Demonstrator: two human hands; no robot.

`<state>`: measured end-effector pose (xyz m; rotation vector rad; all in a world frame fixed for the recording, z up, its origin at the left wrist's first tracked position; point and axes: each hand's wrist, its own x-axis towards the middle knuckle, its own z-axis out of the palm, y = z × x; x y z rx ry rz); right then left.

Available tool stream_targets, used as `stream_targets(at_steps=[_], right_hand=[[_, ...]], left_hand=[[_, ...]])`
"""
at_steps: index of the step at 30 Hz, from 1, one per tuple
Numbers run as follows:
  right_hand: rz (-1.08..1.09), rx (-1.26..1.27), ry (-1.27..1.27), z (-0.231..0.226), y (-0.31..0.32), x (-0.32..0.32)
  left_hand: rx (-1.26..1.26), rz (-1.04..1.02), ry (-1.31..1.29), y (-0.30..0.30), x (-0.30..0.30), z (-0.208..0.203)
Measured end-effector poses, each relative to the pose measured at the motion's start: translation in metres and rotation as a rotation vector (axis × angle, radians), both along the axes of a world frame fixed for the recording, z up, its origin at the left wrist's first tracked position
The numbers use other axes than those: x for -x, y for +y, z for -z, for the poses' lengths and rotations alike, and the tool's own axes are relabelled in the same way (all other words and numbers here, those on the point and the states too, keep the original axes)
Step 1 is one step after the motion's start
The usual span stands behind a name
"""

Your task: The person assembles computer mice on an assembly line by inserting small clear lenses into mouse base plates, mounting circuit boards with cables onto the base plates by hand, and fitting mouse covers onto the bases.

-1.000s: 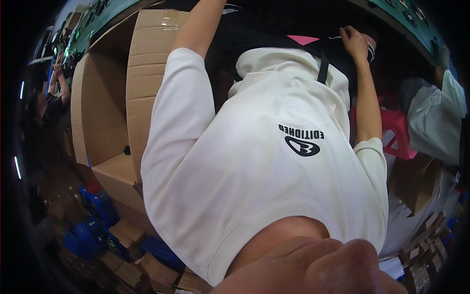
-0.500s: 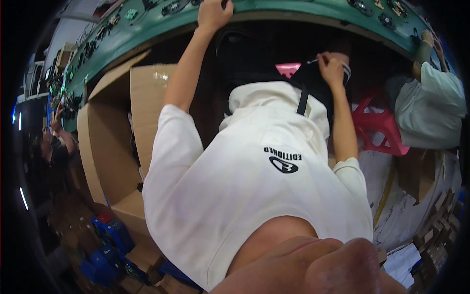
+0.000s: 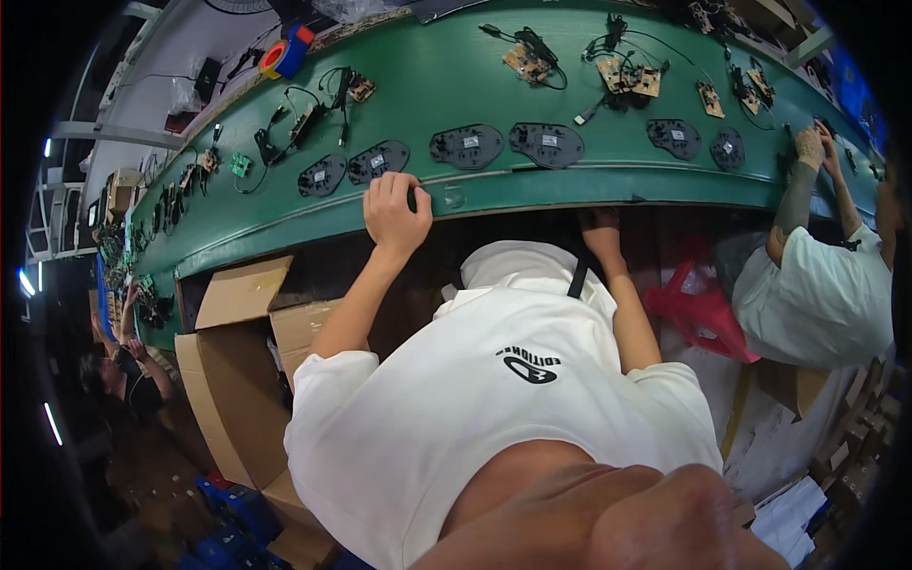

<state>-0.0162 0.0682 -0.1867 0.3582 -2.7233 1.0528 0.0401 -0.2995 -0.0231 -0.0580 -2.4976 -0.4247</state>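
My left hand (image 3: pixel 394 211) rests at the front edge of the green bench (image 3: pixel 313 226), its fingers curled. Something small and dark shows between thumb and fingers, too hidden to name. Just beyond it lie black mouse base plates (image 3: pixel 378 162), flat on the bench. Another pair of these mouse base plates (image 3: pixel 465 147) sits a little to the right. Low under the bench edge, by my lap, is my right hand (image 3: pixel 600 237); shadow and the bench edge hide its fingers, so its hold does not show.
Circuit boards with black cables (image 3: pixel 629 78) lie farther back on the bench. A roll of tape (image 3: pixel 277 59) stands at the far left. An open cardboard box (image 3: pixel 228 399) is at my left, a red plastic stool (image 3: pixel 698 309) at my right. A co-worker (image 3: pixel 817 294) works beyond it.
The view has tilted up, showing more of the bench. My right hand, which pinched a thin pale strip above my lap, has moved under the bench edge. The pink piece there is out of sight.
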Motion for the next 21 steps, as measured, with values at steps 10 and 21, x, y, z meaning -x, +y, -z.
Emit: stream_targets(at_steps=[10, 21], right_hand=[[-0.053, -0.157, -0.012, 0.006, -0.013, 0.012], [0.08, 0.068, 0.023, -0.035, -0.023, -0.027]], left_hand=[[-0.049, 0.045, 0.006, -0.002, 0.003, -0.005], [0.047, -0.006, 0.12, -0.012, -0.001, 0.006]])
